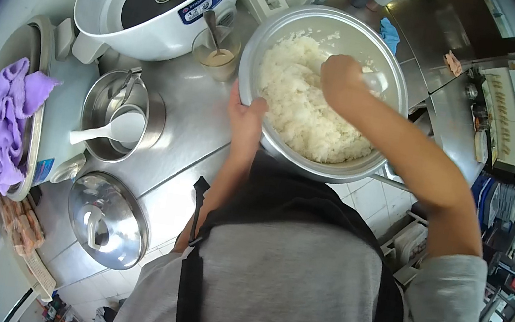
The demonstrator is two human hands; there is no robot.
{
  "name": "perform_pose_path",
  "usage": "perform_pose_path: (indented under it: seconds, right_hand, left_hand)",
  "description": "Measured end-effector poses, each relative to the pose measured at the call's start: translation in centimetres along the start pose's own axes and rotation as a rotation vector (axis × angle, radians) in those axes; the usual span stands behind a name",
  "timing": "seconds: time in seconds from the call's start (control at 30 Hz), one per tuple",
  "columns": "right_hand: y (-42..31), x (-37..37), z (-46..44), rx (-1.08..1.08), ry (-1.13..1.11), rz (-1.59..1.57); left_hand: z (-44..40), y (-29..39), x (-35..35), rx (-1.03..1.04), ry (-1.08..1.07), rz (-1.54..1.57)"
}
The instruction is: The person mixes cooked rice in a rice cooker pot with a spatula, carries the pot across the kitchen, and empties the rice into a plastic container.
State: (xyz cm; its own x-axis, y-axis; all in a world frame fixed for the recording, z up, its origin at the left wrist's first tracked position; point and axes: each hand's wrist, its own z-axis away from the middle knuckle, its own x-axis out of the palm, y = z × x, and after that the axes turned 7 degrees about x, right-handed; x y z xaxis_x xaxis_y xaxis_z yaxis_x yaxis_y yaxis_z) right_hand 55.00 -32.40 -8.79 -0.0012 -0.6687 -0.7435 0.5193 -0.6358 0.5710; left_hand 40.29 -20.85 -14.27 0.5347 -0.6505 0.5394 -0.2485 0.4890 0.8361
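One steel counter (186, 124) spreads under and to the left of both hands, the largest thing near them. Ahead of the left hand and off to its left stands a white cooker (151, 48), open at the top, with a dark round plate inside its base. Straight in front of the person, between and beneath the hands, is a wide metal bowl (254, 40) holding a large mass of white rice (322, 131), heaped toward the near side and spread up the left wall.

Far to the left of the left hand, a purple cloth (10, 124) hangs crumpled over a rounded metal edge. Nearer, behind and to the left of that hand, a shiny lid (108, 222) lies with its handle up. Just ahead of the lid sits a steel pot (155, 120).

The left hand (248, 120) clasps the bowl's left rim, thumb over the edge and fingers against the outside. The right hand (343, 80) is curled closed over the rice; its fingertips are hidden, so what they pinch, if anything, cannot be told. A whitish, translucent piece (376, 82) shows just beside its wrist.

Ahead and slightly left of the left hand, a glass (222, 62) holds a beige liquid and a leaning spoon (212, 26). Left of the same hand, a white paddle (122, 127) rests in the steel pot, its handle over the rim. Beyond the right hand lies a blue cloth (389, 35).
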Motion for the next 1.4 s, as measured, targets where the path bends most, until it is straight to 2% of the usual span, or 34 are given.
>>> perform_pose_path:
  seconds: [0.07,0.13,0.2,0.3,0.4,0.47,0.5,0.57,0.67,0.77,0.87,0.9,0.97,1.0,1.07,1.17,1.23,1.27,1.3,1.4]
  right_hand:
    - [0.0,0.5,0.0,0.018,-0.016,-0.092]
    - [4.1,0.0,0.0,0.03,-0.025,-0.248]
    - [6.6,-2.4,0.4,0.019,0.008,-0.105]
    - [9.4,-6.0,-0.1,-0.173,0.237,-0.02]
    - [8.3,-4.3,-0.8,-0.247,0.308,0.034]
    - [4.3,0.6,-1.8,-0.143,0.192,-0.033]
    - [3.2,3.4,-2.4,-0.128,0.172,-0.182]
    - [2.7,2.6,-0.6,-0.064,0.104,-0.311]
    - [6.9,1.2,-1.8,-0.092,0.058,-0.273]
    - [9.6,-5.8,0.0,0.075,-0.116,-0.222]
    - [6.7,-3.6,-1.2,0.046,-0.195,-0.276]
    - [3.8,1.2,-3.3,0.058,-0.071,-0.217]
    - [1.7,-0.3,-3.6,0.084,-0.07,-0.167]
    - [1.7,-0.1,-3.8,0.027,-0.1,-0.184]
    - [5.2,-0.6,-4.7,-0.053,-0.147,-0.187]
    - [7.3,-6.7,-2.6,0.001,-0.008,-0.28]
    - [5.6,-6.8,-2.6,-0.055,0.051,-0.19]
    - [5.2,-6.1,-2.6,-0.067,0.078,-0.142]
    - [2.4,-0.7,-5.9,0.014,0.114,-0.234]
    - [0.8,0.1,-5.4,0.056,0.032,-0.406]
  left_hand:
    - [0.2,0.2,-0.6,0.0,0.001,-0.017]
    - [-0.1,-0.4,-0.7,0.02,-0.034,-0.054]
    - [0.0,-0.6,-0.6,0.076,-0.067,-0.046]
    - [0.6,-0.3,-0.7,0.067,-0.031,-0.03]
    - [0.4,-0.6,-0.2,0.058,-0.019,0.02]
    - [0.2,-0.7,-0.5,0.052,-0.013,0.029]
    - [0.0,-0.7,-0.6,0.043,-0.013,0.028]
    - [-0.4,-0.6,-0.5,0.055,-0.012,0.0]
    - [-0.1,-0.7,-0.6,0.073,-0.004,-0.055]
    - [0.2,-0.5,-0.2,0.053,0.044,-0.035]
    - [0.3,-0.3,-0.1,-0.001,0.05,-0.051]
    - [0.2,-0.1,-0.1,0.0,0.038,-0.053]
    - [-0.4,0.0,0.0,0.028,0.038,-0.059]
    - [-0.2,-0.2,-0.6,0.031,0.045,-0.082]
    - [0.0,-0.3,-0.3,0.027,0.023,-0.083]
    - [0.2,-0.1,-0.2,0.022,0.046,-0.071]
    - [0.3,-0.4,-0.1,0.022,0.08,-0.094]
    - [0.3,-0.5,-0.1,0.013,0.067,-0.098]
    - [0.2,-0.3,-0.3,0.005,0.052,-0.099]
    - [-0.4,0.0,0.0,0.044,0.052,-0.14]
